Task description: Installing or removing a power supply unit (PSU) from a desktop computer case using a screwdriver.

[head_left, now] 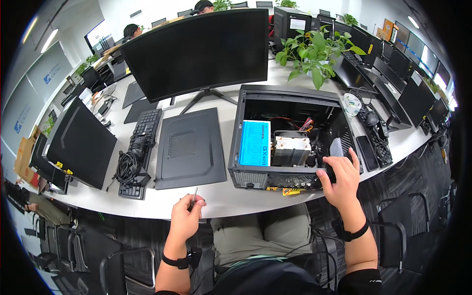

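Note:
An open black computer case (290, 88) lies on its side on the table in front of me. Inside are a power supply with a blue label (255, 143), a metal CPU cooler (293, 147) and some coloured cables (307, 125). My right hand (340, 181) bends over the near right edge of the case, thumb and fingers on either side of a dark part there. Closed around a slim screwdriver (195, 193), its shaft pointing up, my left hand (186, 216) hovers at the table's front edge. Its grip hides most of the handle.
Left of the case lies its black side panel (191, 147), beside a keyboard (147, 123) with a coiled cable (129, 166). A monitor (201, 54) and a potted plant (314, 54) stand behind. At right are a phone (366, 153), cables and a tape roll (351, 103).

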`<action>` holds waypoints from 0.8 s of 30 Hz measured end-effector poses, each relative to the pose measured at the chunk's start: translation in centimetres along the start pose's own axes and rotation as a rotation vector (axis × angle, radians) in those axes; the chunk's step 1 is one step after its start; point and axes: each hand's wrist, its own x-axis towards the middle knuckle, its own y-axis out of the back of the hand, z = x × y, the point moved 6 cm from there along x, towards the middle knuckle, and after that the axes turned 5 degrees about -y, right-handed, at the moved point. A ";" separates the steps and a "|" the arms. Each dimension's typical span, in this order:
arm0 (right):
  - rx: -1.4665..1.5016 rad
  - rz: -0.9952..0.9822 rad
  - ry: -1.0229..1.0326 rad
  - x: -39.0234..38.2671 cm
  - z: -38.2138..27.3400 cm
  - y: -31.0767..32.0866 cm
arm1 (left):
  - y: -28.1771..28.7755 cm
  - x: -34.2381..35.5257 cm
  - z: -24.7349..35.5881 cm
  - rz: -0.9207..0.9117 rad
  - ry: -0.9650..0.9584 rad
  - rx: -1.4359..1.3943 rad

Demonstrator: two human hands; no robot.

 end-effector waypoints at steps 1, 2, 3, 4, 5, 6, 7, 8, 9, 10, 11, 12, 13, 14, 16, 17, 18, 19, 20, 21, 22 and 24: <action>-0.015 -0.039 0.032 0.1 0.5 -0.2 | -0.6 -0.4 0.5 -0.068 -0.023 -0.006; -0.024 -0.089 0.035 0.3 1.2 -0.3 | -1.3 -0.7 0.9 -0.135 -0.046 -0.011; -0.024 -0.117 0.058 0.5 1.7 -0.4 | -2.1 -1.2 1.0 -0.210 -0.041 -0.012; -0.017 -0.127 0.089 0.9 2.3 -0.4 | -3.3 -1.4 1.5 -0.310 -0.094 0.032; -0.012 -0.148 0.122 1.4 2.8 -0.4 | -4.6 -2.1 1.3 -0.424 -0.039 0.021; 0.003 -0.208 0.108 2.0 3.7 -0.5 | -5.7 -2.5 1.8 -0.479 -0.103 0.024; -0.009 -0.253 0.090 2.6 4.4 -0.4 | -6.8 -2.9 2.1 -0.544 -0.142 0.035; -0.010 -0.184 0.082 2.9 4.6 0.3 | -7.6 -3.2 2.7 -0.549 -0.178 0.017; 0.007 -0.088 0.065 3.0 4.4 1.1 | -8.0 -3.6 3.8 -0.536 -0.304 -0.003; 0.030 -0.047 0.099 2.7 3.7 2.0 | -8.4 -3.9 4.9 -0.531 -0.414 -0.012; 0.014 0.032 0.139 1.9 2.6 3.0 | -8.5 -4.1 5.6 -0.516 -0.438 -0.027; 0.165 -0.039 0.055 0.6 1.5 2.8 | -8.5 -4.5 6.0 -0.517 -0.397 -0.079; 0.322 -0.079 -0.007 -0.7 0.1 2.7 | -8.6 -4.7 6.4 -0.514 -0.361 -0.131; 0.440 -0.299 -0.073 -2.4 -1.4 1.6 | -8.7 -5.0 6.9 -0.506 -0.365 -0.133; 0.652 -0.565 -0.080 -5.4 -4.8 -0.1 | -10.1 -5.9 7.1 -0.643 -0.264 -0.194; 0.745 -0.638 -0.040 -6.6 -6.3 -0.8 | -10.7 -6.2 7.4 -0.635 -0.307 -0.245; 0.840 -0.655 -0.094 -7.5 -7.2 -1.4 | -11.3 -6.4 7.2 -0.610 -0.286 -0.270; 0.912 -0.700 -0.158 -8.2 -7.7 -2.1 | -11.8 -6.6 6.7 -0.606 -0.245 -0.263; 0.948 -0.700 -0.158 -8.7 -8.1 -2.6 | -11.8 -6.8 6.5 -0.570 -0.269 -0.279; 0.969 -0.706 -0.188 -9.2 -8.2 -3.0 | -12.2 -7.1 5.6 -0.596 -0.177 -0.313; 1.000 -0.708 -0.224 -9.7 -8.3 -3.5 | -12.6 -7.5 4.6 -0.620 -0.085 -0.346; 1.039 -0.715 -0.242 -10.6 -8.5 -4.4 | -13.0 -8.1 3.6 -0.586 -0.051 -0.352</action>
